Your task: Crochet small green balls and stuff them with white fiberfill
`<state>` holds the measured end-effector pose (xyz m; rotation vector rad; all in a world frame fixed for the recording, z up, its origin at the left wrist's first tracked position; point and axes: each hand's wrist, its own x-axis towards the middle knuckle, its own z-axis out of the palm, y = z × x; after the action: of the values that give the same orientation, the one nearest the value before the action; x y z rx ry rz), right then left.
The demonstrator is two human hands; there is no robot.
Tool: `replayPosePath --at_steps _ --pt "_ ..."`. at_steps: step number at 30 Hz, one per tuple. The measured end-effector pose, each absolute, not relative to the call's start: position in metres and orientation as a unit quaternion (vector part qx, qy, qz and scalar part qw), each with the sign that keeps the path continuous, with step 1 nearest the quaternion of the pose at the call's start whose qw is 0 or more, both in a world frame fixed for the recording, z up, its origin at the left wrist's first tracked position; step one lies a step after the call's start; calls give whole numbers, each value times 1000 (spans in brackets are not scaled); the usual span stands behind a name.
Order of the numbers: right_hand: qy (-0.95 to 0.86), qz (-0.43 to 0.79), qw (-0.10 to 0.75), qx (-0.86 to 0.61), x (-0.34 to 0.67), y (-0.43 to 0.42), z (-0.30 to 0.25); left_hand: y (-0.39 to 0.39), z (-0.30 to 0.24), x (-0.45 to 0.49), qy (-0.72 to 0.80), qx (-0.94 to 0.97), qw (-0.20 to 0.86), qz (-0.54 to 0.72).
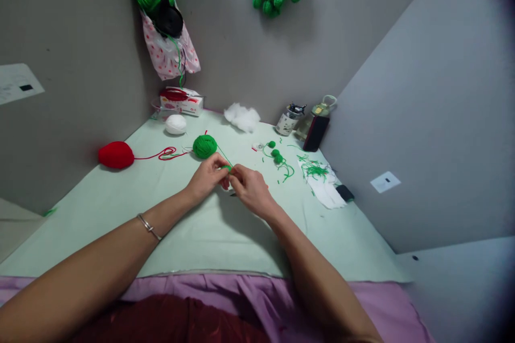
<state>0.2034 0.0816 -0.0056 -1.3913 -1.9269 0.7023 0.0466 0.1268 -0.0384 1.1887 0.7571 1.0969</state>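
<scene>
Above the middle of the table, my left hand and my right hand meet, fingertips almost touching. Between them shows a small piece of green yarn work, mostly covered by the fingers. My left thumb and forefinger pinch it. The right fingers are pressed together at its other side; any hook in them is hidden. A green strand climbs from the fingers to a green yarn ball just beyond my left hand. Something thin and dark pokes out beneath the hands, too small to name.
Left stands red yarn, with white yarn behind. White stuffing lies at the back. Small green crocheted balls and yarn scraps lie right, near a phone, a tin and a bottle. Walls enclose the table.
</scene>
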Motion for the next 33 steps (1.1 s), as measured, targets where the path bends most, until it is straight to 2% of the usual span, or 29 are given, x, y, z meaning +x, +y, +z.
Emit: replayPosePath --at_steps 7,15,21,27,33 --pt "-726 221 347 -551 197 84 -10 123 -37 49 348 479 648 478" --pt "-683 261 389 -561 210 94 -11 113 -26 47 305 476 686 458" --pt "-709 310 366 -517 204 85 -7 123 -37 49 324 499 637 490" --pt "-667 332 399 -535 194 89 -12 115 -37 54 335 529 553 550" --pt "-635 285 417 -585 199 94 -13 106 -29 52 302 544 573 533"
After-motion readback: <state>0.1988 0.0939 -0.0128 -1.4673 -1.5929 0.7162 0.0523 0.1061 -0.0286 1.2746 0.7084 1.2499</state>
